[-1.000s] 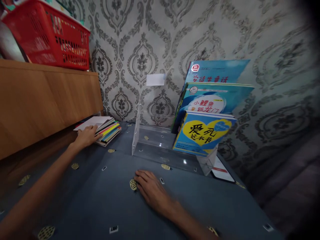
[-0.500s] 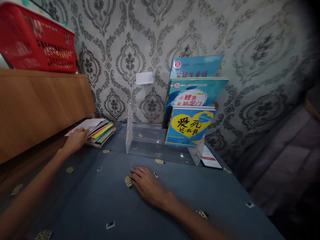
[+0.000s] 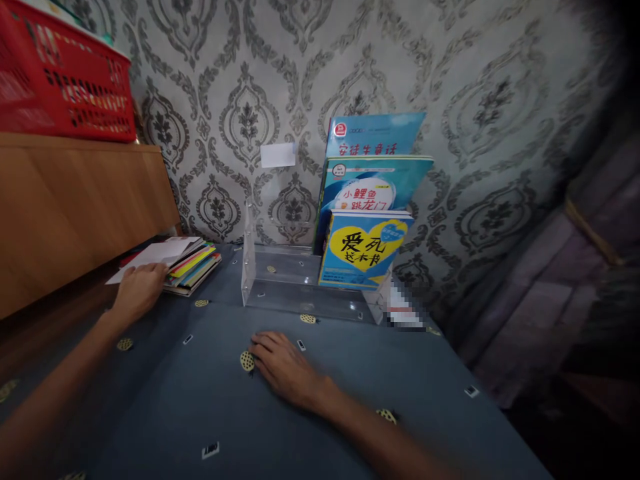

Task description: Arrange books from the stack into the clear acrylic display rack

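Note:
At the left of the table my left hand [image 3: 139, 288] has its fingers closed on the near edge of a thin white book or sheaf of paper [image 3: 163, 250]. That white piece lies on top of a pile of books [image 3: 193, 273] and juts out past its left side. My right hand [image 3: 283, 365] rests on the tablecloth with its fingers stretched out and holds nothing. Beyond it stands a clear acrylic book rack [image 3: 300, 300]. Its right side bears upright books: a blue and yellow one [image 3: 367, 250] in front, a teal one [image 3: 380, 180] behind it, and a blue one [image 3: 375, 130] at the back.
A red plastic basket [image 3: 75, 87] sits on a wooden cabinet [image 3: 85, 207] at the left. Against the patterned wall, a white label [image 3: 278, 155] shows above the rack. A partly pixelated phone-like thing [image 3: 403, 310] lies right of the rack. Dark cloth hangs at far right.
My left hand has drawn the white piece a little left and toward me on the pile. My right hand stays in place. The view has turned slightly right.

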The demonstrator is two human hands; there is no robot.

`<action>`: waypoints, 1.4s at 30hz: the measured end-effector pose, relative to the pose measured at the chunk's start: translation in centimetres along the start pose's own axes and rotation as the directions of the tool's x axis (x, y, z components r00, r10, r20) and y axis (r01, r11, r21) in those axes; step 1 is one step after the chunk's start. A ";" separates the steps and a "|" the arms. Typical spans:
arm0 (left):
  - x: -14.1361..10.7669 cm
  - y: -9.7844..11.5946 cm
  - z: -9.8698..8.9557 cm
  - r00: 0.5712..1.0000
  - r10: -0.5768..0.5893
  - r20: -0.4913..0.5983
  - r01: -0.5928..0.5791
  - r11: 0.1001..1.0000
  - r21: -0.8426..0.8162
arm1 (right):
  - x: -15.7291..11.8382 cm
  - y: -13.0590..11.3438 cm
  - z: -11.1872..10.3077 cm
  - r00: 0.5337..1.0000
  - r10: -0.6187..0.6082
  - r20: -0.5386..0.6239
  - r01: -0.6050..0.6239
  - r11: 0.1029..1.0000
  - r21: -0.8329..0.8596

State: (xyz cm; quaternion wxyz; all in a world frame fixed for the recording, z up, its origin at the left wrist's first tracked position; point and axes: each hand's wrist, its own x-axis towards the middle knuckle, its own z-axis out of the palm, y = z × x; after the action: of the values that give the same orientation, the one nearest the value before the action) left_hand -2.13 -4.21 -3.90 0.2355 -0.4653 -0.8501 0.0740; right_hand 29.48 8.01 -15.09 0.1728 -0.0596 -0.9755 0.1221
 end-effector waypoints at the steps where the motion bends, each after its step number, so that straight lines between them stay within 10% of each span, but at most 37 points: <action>1: -0.3 0.3 -0.2 1.000 0.003 -0.005 -0.003 0.999 0.033 | 0.0 0.0 0.0 1.000 -0.006 0.003 0.006 1.000 -0.002; 10: -4.1 5.1 -1.3 0.996 0.088 0.024 -0.090 0.994 0.065 | 0.1 0.5 0.6 1.000 -0.010 -0.012 0.010 1.000 0.009; 18: -9.0 11.5 -3.1 0.904 0.211 0.373 -0.149 0.971 -0.189 | 0.0 0.3 0.7 1.000 0.008 -0.014 -0.007 1.000 0.029; 24: -11.2 14.8 -5.7 0.873 0.378 0.309 -0.226 0.874 -0.430 | -0.1 1.1 1.1 0.990 0.042 -0.135 -0.016 0.983 0.184; 28: -10.1 14.0 -5.1 0.890 0.438 0.124 -0.229 0.665 -0.711 | -0.8 2.5 1.2 0.914 0.261 -0.309 -0.125 0.909 0.397; 35: -6.4 9.7 0.1 0.932 0.204 0.301 -0.068 0.911 -0.406 | -3.6 1.7 -0.8 0.894 0.329 -0.303 -0.194 0.896 0.399; 42: -7.4 11.2 -1.7 0.894 0.221 0.391 -0.116 0.955 -0.273 | -5.7 -0.2 -1.6 0.895 0.210 -0.393 -0.096 0.952 0.290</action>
State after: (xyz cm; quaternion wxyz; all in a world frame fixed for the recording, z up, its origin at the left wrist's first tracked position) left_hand 10.54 -4.27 -8.75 -0.0176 -0.5362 -0.8394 0.0873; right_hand 35.32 7.24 -15.42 0.3744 -0.1383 -0.8827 0.2480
